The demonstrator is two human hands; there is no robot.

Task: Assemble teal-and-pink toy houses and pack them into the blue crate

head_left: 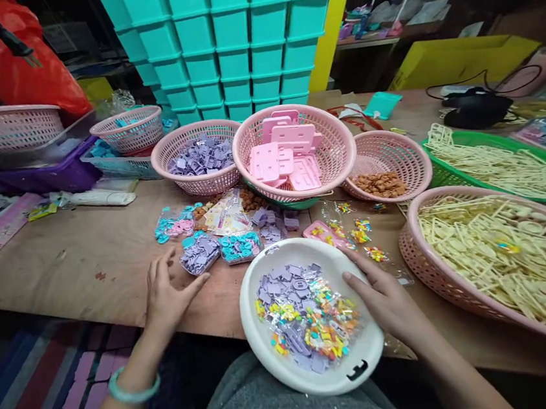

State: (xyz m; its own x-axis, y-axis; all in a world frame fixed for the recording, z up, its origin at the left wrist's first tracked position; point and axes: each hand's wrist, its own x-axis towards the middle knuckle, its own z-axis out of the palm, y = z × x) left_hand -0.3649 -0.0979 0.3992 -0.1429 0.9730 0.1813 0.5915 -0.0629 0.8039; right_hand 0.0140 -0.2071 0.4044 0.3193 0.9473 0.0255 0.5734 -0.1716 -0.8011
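My right hand (384, 293) grips the right rim of a white plastic basin (252, 317), thumb over the edge. The basin tilts between my lap and the table edge. Inside lie flat purple plastic pieces (294, 283) and small clear bags of colourful bits (328, 329). My left hand (169, 290) is open at the table's front edge, thumb and fingers spread beside a clear pack of purple pieces (200, 254); whether it touches the pack I cannot tell. Right of that pack sits a clear pack of turquoise pieces (240, 247).
Behind stand pink baskets holding purple parts (202, 154), pink plates (280, 155) and brown pieces (381, 184). At right, a large basket (412, 255) and a green tray (474, 170) hold cream-coloured sticks. Turquoise bins (230, 30) are stacked at the back. Small colourful bags (361, 231) lie behind my right hand.
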